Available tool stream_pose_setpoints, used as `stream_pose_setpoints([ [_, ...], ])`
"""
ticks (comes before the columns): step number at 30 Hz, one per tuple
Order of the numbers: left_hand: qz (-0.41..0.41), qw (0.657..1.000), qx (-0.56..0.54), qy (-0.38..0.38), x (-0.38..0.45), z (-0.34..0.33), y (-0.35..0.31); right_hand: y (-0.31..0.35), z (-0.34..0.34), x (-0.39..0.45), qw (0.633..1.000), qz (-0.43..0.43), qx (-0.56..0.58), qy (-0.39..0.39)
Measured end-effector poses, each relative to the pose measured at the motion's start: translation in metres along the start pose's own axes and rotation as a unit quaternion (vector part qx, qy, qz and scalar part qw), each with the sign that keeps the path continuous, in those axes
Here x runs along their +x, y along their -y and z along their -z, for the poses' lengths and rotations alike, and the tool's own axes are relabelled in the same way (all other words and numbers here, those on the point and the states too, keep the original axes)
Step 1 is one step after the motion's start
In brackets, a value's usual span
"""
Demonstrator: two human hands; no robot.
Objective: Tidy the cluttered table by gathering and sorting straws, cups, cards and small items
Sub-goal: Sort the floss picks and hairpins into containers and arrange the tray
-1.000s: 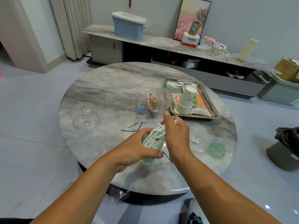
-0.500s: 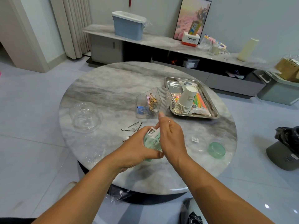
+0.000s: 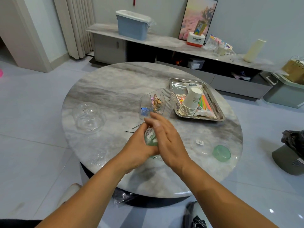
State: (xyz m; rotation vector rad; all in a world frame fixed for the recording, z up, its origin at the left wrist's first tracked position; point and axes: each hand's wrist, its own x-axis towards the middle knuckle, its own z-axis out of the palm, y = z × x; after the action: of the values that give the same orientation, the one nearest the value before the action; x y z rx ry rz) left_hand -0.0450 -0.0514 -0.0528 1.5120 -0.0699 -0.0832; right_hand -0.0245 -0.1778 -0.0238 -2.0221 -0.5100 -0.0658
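Observation:
My left hand (image 3: 139, 148) grips a small green jar (image 3: 150, 139) with white picks inside, held above the round marble table (image 3: 107, 89). My right hand (image 3: 166, 137) lies flat over the jar's mouth with straight fingers pressing down. The jar's green lid (image 3: 221, 153) sits on the table to the right. A clear ribbed organiser (image 3: 158, 102) with clips stands just beyond my hands. A steel tray (image 3: 218, 112) holds a stack of paper cups (image 3: 190, 102) and coloured straws (image 3: 204, 102).
A clear glass dome (image 3: 88, 116) sits at the table's left. Thin black hairpins (image 3: 131, 130) lie left of my hands, and a small white tag (image 3: 199, 142) to the right. A low cabinet (image 3: 164, 45) with a blue bin (image 3: 133, 24) runs along the wall.
My right hand, which held white picks above the jar, has pushed them in and now lies flat over its mouth. My left hand keeps its grip.

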Motion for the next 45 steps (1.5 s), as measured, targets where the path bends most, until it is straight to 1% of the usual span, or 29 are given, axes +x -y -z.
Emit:
stream_pose_setpoints([
  [2, -0.018, 1.000, 0.018, -0.003, 0.001, -0.001, 0.005, -0.003, -0.002, -0.001, 0.992, 0.030, -0.103, 0.060],
  [3, -0.025, 0.999, 0.029, -0.009, 0.001, 0.000, 0.008, -0.004, -0.003, -0.001, 0.987, 0.036, -0.132, 0.080],
  [4, -0.027, 0.999, 0.035, -0.022, 0.001, 0.001, 0.012, -0.005, -0.003, -0.002, 0.986, 0.038, -0.137, 0.092],
  [5, -0.024, 0.998, 0.031, -0.042, 0.001, 0.002, 0.016, -0.006, -0.003, -0.002, 0.989, 0.034, -0.117, 0.089],
  [6, -0.019, 0.997, 0.020, -0.070, 0.002, 0.004, 0.019, -0.006, -0.001, 0.000, 0.995, 0.021, -0.077, 0.066],
  [8, -0.019, 0.991, 0.003, -0.131, 0.005, 0.012, 0.027, -0.011, 0.007, 0.006, 0.999, -0.030, 0.000, -0.015],
  [9, -0.023, 0.987, 0.002, -0.156, 0.007, 0.017, 0.029, -0.017, 0.014, 0.010, 0.997, -0.064, 0.002, -0.052],
  [10, -0.027, 0.984, 0.006, -0.175, 0.008, 0.023, 0.031, -0.025, 0.023, 0.014, 0.992, -0.099, -0.031, -0.072],
  [11, -0.030, 0.982, 0.010, -0.189, 0.009, 0.029, 0.033, -0.035, 0.032, 0.016, 0.984, -0.139, -0.085, -0.075],
  [13, -0.028, 0.976, 0.014, -0.215, 0.012, 0.040, 0.035, -0.056, 0.053, 0.015, 0.948, -0.225, -0.213, -0.073],
  [15, -0.023, 0.966, 0.026, -0.256, 0.013, 0.049, 0.038, -0.073, 0.073, 0.011, 0.890, -0.300, -0.338, -0.060],
  [16, -0.019, 0.960, 0.034, -0.276, 0.014, 0.052, 0.039, -0.079, 0.082, 0.009, 0.861, -0.333, -0.382, -0.048],
  [17, -0.015, 0.956, 0.039, -0.289, 0.014, 0.055, 0.041, -0.084, 0.090, 0.007, 0.838, -0.364, -0.405, -0.037],
  [19, -0.007, 0.956, 0.044, -0.289, 0.014, 0.057, 0.045, -0.092, 0.100, 0.004, 0.811, -0.416, -0.410, -0.023],
  [22, -0.004, 0.966, 0.049, -0.255, 0.014, 0.051, 0.050, -0.103, 0.106, 0.003, 0.797, -0.464, -0.387, -0.007],
  [26, 0.002, 0.977, 0.044, -0.207, 0.016, 0.032, 0.056, -0.111, 0.108, 0.002, 0.806, -0.478, -0.350, -0.009],
  [30, 0.008, 0.985, 0.061, -0.159, 0.019, 0.012, 0.058, -0.121, 0.112, -0.008, 0.817, -0.440, -0.373, -0.011],
  [33, 0.016, 0.988, 0.070, -0.135, 0.021, 0.000, 0.057, -0.128, 0.119, -0.013, 0.821, -0.437, -0.368, -0.022],
  [35, 0.017, 0.989, 0.068, -0.127, 0.021, -0.004, 0.056, -0.127, 0.125, -0.013, 0.820, -0.432, -0.374, -0.047],
  [36, 0.016, 0.990, 0.066, -0.125, 0.021, -0.006, 0.054, -0.123, 0.127, -0.012, 0.822, -0.414, -0.385, -0.073],
  [37, 0.016, 0.990, 0.065, -0.125, 0.020, -0.008, 0.052, -0.118, 0.127, -0.009, 0.832, -0.383, -0.386, -0.109],
  [38, 0.017, 0.990, 0.063, -0.127, 0.020, -0.009, 0.051, -0.111, 0.125, -0.006, 0.854, -0.338, -0.367, -0.149],
  [39, 0.020, 0.990, 0.060, -0.129, 0.020, -0.010, 0.050, -0.103, 0.121, -0.002, 0.885, -0.289, -0.319, -0.176],
  [40, 0.026, 0.990, 0.056, -0.128, 0.020, -0.012, 0.050, -0.094, 0.114, 0.001, 0.923, -0.244, -0.237, -0.180],
  [41, 0.031, 0.990, 0.051, -0.126, 0.020, -0.013, 0.049, -0.084, 0.105, 0.005, 0.954, -0.209, -0.142, -0.160],
  [42, 0.035, 0.991, 0.043, -0.123, 0.020, -0.015, 0.048, -0.073, 0.094, 0.007, 0.973, -0.189, -0.057, -0.123],
  [43, 0.035, 0.992, 0.034, -0.118, 0.019, -0.017, 0.047, -0.063, 0.083, 0.007, 0.980, -0.182, 0.007, -0.079],
  [45, 0.028, 0.994, 0.013, -0.102, 0.018, -0.020, 0.044, -0.049, 0.062, 0.005, 0.982, -0.177, 0.065, -0.003],
])
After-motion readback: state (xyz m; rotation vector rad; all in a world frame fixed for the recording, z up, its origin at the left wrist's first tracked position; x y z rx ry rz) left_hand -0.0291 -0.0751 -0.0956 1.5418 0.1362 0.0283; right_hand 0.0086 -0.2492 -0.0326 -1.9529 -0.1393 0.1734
